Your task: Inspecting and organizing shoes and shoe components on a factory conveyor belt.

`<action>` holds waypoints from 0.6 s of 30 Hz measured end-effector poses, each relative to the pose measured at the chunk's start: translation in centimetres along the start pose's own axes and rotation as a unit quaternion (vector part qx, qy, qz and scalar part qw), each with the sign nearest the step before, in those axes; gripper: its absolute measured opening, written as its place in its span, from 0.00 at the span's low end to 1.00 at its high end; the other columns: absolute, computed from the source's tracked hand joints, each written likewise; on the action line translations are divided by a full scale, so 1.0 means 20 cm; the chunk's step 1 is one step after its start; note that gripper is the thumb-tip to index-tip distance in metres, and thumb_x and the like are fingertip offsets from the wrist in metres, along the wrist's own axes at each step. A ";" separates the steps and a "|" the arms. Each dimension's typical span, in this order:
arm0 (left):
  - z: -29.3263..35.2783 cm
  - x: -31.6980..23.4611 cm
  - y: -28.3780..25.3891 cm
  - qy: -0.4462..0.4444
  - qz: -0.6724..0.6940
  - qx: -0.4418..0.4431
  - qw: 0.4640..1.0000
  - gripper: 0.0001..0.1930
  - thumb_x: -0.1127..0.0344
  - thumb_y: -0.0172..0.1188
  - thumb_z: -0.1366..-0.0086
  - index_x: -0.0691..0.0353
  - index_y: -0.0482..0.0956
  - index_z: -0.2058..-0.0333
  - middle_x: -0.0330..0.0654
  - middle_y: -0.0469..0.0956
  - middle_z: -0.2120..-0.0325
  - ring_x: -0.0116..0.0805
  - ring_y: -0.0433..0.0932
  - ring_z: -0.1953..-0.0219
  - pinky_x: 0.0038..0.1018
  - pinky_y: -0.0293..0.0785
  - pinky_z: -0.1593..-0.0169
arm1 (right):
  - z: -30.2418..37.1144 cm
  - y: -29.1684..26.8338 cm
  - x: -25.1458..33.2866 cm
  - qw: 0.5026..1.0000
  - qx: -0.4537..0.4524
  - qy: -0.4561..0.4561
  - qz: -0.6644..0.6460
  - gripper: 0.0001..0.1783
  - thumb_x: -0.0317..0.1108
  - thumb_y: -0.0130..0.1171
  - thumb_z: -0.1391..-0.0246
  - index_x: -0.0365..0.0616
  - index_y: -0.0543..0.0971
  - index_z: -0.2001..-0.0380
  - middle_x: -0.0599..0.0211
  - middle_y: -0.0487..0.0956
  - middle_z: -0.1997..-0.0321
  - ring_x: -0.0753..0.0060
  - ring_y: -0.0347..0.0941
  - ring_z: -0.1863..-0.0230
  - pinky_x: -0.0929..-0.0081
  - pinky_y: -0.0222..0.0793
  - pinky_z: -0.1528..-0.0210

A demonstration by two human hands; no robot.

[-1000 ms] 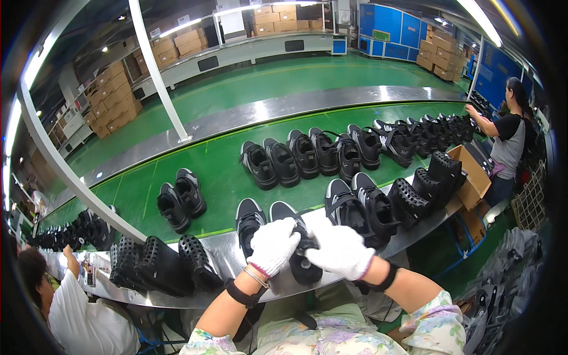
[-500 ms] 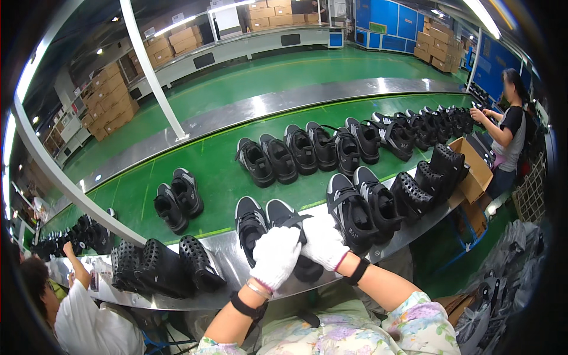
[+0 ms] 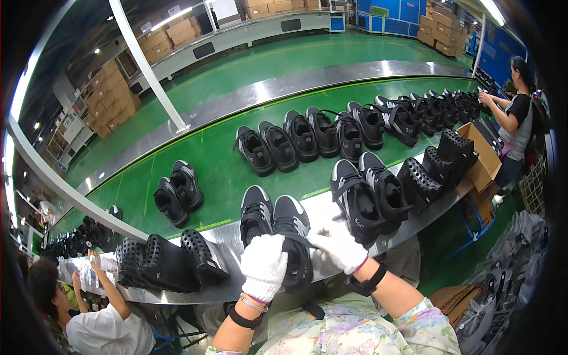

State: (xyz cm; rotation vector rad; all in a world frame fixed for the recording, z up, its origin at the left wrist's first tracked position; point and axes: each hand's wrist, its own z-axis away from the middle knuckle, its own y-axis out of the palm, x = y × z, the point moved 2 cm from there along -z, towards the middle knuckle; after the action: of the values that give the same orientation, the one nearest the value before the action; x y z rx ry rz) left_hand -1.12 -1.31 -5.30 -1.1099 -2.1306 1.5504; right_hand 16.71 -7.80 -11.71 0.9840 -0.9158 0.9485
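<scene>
A black shoe with a grey toe edge (image 3: 291, 214) stands on the metal ledge in front of me, toe pointing away. My left hand (image 3: 264, 267), in a white knit glove, is closed against the left side of its collar; the fingertips are partly hidden. Across the shoe's opening runs a black strap (image 3: 299, 239), its right end pinched by my gloved right hand (image 3: 338, 246). Left of this shoe is a matching shoe (image 3: 255, 210), its heel behind my left hand. Another pair of black shoes (image 3: 357, 201) rests just to the right.
Shoe pairs (image 3: 299, 137) line the green conveyor belt (image 3: 219, 195). Perforated black shoe forms (image 3: 168, 263) stand left on the metal ledge (image 3: 236, 284), with more forms (image 3: 419, 180) and an open carton (image 3: 482, 155) at right. Co-workers sit left (image 3: 100, 328) and stand right (image 3: 513, 124).
My hands have moved apart: the right has drawn to the right with the strap, and the left has shifted slightly left and down. The shoe's front and collar now show between them.
</scene>
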 end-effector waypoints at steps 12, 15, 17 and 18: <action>-0.04 -0.09 0.02 -0.022 0.062 0.027 0.997 0.14 0.58 0.61 0.42 0.54 0.78 0.58 0.43 0.77 0.69 0.45 0.78 0.65 0.42 0.76 0.64 | 0.17 0.10 0.02 0.834 -0.081 -0.223 0.498 0.27 0.40 0.65 0.46 0.39 0.74 0.46 0.48 0.81 0.60 0.49 0.79 0.61 0.59 0.76 0.57; -0.01 -0.09 -0.07 0.007 0.103 -0.053 0.993 0.16 0.59 0.63 0.40 0.55 0.79 0.54 0.44 0.78 0.68 0.44 0.78 0.65 0.39 0.76 0.64 | 0.02 0.13 0.19 0.773 -0.067 -0.277 0.566 0.21 0.33 0.59 0.46 0.39 0.75 0.49 0.47 0.80 0.65 0.42 0.78 0.64 0.55 0.75 0.61; 0.10 -0.04 -0.18 0.077 0.100 -0.198 0.972 0.19 0.66 0.67 0.43 0.60 0.79 0.52 0.46 0.80 0.62 0.43 0.80 0.62 0.36 0.77 0.61 | -0.01 0.10 0.33 0.761 -0.045 -0.181 0.621 0.18 0.30 0.58 0.46 0.40 0.76 0.51 0.45 0.80 0.65 0.41 0.78 0.63 0.54 0.75 0.60; 0.16 0.03 -0.23 0.067 0.090 -0.218 0.969 0.20 0.66 0.70 0.46 0.64 0.80 0.54 0.49 0.80 0.59 0.48 0.80 0.58 0.38 0.77 0.54 | -0.01 0.11 0.38 0.738 -0.033 -0.151 0.657 0.17 0.30 0.58 0.46 0.41 0.77 0.52 0.45 0.80 0.65 0.43 0.79 0.63 0.55 0.75 0.59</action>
State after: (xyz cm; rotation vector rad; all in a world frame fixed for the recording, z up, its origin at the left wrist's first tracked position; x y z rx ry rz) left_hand -5.48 -3.72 -2.44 -1.5359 -2.3945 1.0517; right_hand 16.99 -5.43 -4.07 0.2743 -1.9978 1.9218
